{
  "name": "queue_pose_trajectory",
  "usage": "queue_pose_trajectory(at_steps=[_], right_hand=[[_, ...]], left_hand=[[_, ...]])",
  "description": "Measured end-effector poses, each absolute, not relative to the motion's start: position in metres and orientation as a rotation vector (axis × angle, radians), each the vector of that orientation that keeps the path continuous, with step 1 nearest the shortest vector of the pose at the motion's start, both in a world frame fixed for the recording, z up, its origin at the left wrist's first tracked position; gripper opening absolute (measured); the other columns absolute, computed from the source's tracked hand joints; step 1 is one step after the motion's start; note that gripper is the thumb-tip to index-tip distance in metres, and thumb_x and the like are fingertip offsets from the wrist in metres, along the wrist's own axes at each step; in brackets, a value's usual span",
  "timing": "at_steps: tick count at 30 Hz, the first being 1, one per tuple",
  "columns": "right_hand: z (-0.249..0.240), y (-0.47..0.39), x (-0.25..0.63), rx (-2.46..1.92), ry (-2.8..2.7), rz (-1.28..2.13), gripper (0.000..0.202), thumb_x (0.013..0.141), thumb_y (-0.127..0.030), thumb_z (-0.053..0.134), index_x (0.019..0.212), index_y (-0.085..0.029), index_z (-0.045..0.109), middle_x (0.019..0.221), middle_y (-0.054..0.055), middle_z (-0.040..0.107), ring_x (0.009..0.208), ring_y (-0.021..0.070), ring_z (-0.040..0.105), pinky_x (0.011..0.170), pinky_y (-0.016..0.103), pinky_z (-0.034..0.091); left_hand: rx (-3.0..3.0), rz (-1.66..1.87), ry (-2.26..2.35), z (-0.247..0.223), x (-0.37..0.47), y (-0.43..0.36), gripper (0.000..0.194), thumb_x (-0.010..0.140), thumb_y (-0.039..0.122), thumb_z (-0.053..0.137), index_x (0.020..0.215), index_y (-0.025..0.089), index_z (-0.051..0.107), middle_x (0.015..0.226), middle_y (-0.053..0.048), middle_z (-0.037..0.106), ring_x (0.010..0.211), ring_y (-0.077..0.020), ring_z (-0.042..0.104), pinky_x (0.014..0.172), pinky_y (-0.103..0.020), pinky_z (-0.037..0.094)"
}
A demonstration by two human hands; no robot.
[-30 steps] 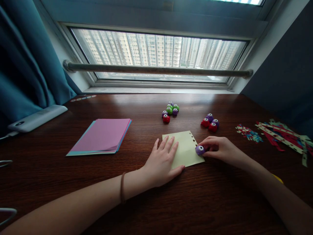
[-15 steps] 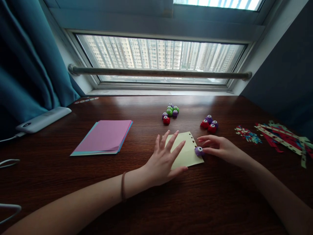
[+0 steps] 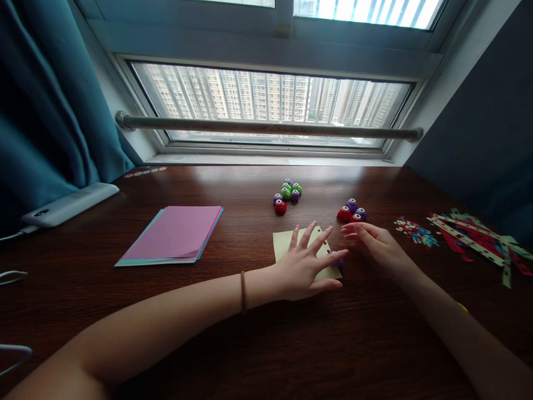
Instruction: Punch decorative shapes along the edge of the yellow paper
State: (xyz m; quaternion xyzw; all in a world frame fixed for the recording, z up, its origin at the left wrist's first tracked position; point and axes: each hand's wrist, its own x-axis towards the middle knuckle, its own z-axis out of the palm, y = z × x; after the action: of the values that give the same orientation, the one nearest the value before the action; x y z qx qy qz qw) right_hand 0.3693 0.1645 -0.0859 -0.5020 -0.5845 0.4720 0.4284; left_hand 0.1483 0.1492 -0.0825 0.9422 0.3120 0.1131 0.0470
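Observation:
A pale yellow sheet of paper (image 3: 283, 243) lies on the desk, with a row of small punched holes along its right side. My left hand (image 3: 306, 265) is spread over it, palm down and fingers apart, hiding much of the sheet. At the sheet's right edge sits a purple craft punch (image 3: 338, 261), partly covered by my left index finger. To the right of that punch, apart from it, my right hand (image 3: 377, 244) hovers with fingers loosely extended and nothing visible in them. Just behind it stands a small group of red and purple punches (image 3: 345, 213).
Pink and blue paper sheets (image 3: 179, 230) are stacked at left. Several green, purple and red punches (image 3: 286, 193) cluster farther back. On the right lie paper confetti (image 3: 416, 230) and punched strips (image 3: 470, 239). A white power bank (image 3: 70, 204) with a cable rests by the curtain.
My left hand has slid right, its fingers now reaching over the purple punch. My right hand has drawn back from that punch, slightly up and to the right.

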Motion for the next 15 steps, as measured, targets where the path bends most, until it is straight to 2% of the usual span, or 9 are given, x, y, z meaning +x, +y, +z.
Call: queue_pose_trajectory(at_steps=[6, 10, 13, 15], right_hand=[[-0.087, 0.168, 0.358, -1.334, -1.544, 0.877, 0.043, 0.084, -0.054, 0.049, 0.096, -0.014, 0.061, 0.1, 0.01, 0.06, 0.091, 0.0251, 0.055, 0.077, 0.036, 0.044], [-0.074, 0.183, 0.331, -1.387, -1.703, 0.488, 0.031, 0.089, -0.038, 0.041, 0.096, -0.015, 0.06, 0.094, 0.008, 0.061, 0.087, 0.0238, 0.054, 0.078, 0.037, 0.042], [-0.068, 0.195, 0.306, -1.49, -1.871, 0.124, 0.021, 0.089, -0.023, 0.042, 0.095, -0.014, 0.061, 0.097, 0.008, 0.06, 0.095, 0.0259, 0.049, 0.089, 0.041, 0.035], [-0.071, 0.198, 0.292, -1.617, -1.92, -0.108, 0.02, 0.088, -0.018, 0.045, 0.101, -0.013, 0.059, 0.106, 0.009, 0.056, 0.105, 0.0288, 0.041, 0.094, 0.043, 0.031]], left_hand=[[2.756, 0.298, 0.954, -0.088, 0.149, 0.151, 0.059, 0.087, 0.059, 0.044, 0.138, 0.038, 0.022, 0.147, -0.008, 0.004, 0.13, -0.0385, -0.007, 0.098, -0.067, 0.005], [2.735, 0.291, 0.941, -0.089, 0.149, 0.151, 0.058, 0.087, 0.059, 0.043, 0.138, 0.038, 0.022, 0.147, -0.01, 0.005, 0.131, -0.038, -0.007, 0.098, -0.066, 0.004], [2.721, 0.289, 0.943, -0.089, 0.15, 0.15, 0.058, 0.086, 0.06, 0.043, 0.136, 0.034, 0.028, 0.146, -0.013, 0.009, 0.13, -0.0404, -0.006, 0.098, -0.067, 0.003], [2.72, 0.289, 0.945, -0.09, 0.15, 0.15, 0.058, 0.085, 0.061, 0.044, 0.134, 0.032, 0.034, 0.145, -0.014, 0.012, 0.129, -0.0424, -0.005, 0.097, -0.068, 0.003]])
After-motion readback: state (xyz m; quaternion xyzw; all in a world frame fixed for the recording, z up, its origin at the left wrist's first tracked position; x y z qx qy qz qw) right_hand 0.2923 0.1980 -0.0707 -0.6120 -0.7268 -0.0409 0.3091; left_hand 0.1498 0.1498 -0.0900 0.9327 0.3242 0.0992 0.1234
